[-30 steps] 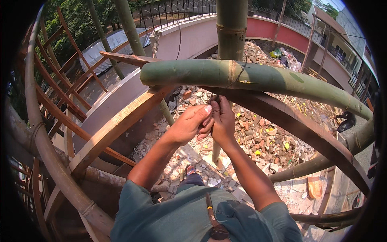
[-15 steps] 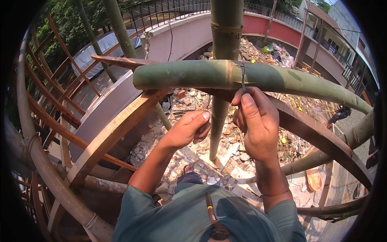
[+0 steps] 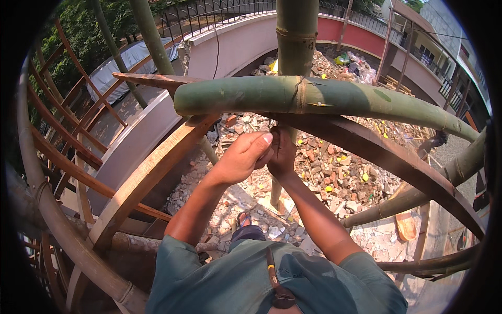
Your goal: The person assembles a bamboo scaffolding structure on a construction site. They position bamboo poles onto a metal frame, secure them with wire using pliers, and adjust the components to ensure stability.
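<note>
A thick green bamboo pole (image 3: 240, 97) lies crosswise over dark wooden beams and in front of an upright bamboo post (image 3: 296, 47). A thin dark wire (image 3: 299, 86) passes over the crosswise pole beside its node. Just below that pole, my left hand (image 3: 247, 157) is closed in a pinch, thumb on top. My right hand (image 3: 283, 152) is closed against it, its fingers partly hidden behind the left. A short bit of wire shows above the two hands, where they appear to grip its ends.
A pale wooden beam (image 3: 151, 170) slants down to the left, and a dark beam (image 3: 381, 157) slants right. Curved bamboo (image 3: 68, 235) runs along the left. Broken brick and rubble (image 3: 334, 172) cover the ground below. A dark-handled tool (image 3: 273, 277) lies against my shirt.
My right hand has moved left and down from the front of the pole to beside my left hand. The wire has shifted left over the node. My left hand stays nearly in place.
</note>
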`<state>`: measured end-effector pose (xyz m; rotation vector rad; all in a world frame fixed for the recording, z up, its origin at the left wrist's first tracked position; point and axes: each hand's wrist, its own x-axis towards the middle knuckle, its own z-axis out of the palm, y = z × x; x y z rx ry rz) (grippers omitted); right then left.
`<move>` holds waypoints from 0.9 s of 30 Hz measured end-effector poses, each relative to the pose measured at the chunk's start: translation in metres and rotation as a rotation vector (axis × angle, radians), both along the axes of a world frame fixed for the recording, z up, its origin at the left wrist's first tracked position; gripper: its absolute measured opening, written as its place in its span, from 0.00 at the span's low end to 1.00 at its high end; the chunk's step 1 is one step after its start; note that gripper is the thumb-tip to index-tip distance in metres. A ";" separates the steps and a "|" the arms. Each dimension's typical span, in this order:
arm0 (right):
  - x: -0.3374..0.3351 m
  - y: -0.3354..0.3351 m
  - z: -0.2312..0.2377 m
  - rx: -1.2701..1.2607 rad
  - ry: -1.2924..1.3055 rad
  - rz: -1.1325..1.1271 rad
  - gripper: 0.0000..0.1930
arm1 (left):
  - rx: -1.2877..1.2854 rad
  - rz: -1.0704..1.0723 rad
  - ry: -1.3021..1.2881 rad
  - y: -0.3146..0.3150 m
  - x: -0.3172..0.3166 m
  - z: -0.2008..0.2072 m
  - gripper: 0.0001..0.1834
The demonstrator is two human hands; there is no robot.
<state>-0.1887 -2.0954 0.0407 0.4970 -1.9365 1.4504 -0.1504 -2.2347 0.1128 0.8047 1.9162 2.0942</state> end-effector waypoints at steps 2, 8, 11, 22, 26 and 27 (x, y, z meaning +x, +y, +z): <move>-0.004 0.006 -0.012 -0.004 -0.052 -0.031 0.07 | -0.104 0.052 0.207 0.012 0.004 0.003 0.23; -0.010 0.006 -0.038 -0.083 -0.124 0.124 0.11 | -0.288 0.286 0.292 0.058 0.015 0.002 0.22; -0.012 -0.005 -0.039 -0.120 -0.127 0.147 0.13 | -0.447 0.414 0.407 0.056 0.018 0.002 0.21; 0.007 0.039 0.018 -0.479 -0.539 0.715 0.20 | -0.697 0.582 0.889 0.040 0.022 0.000 0.09; 0.008 0.047 0.037 -0.496 -0.683 0.876 0.22 | -0.716 0.560 0.867 0.042 0.020 -0.010 0.08; 0.005 0.049 0.042 -0.330 -0.666 0.754 0.21 | -0.708 0.549 0.883 0.042 0.019 -0.012 0.08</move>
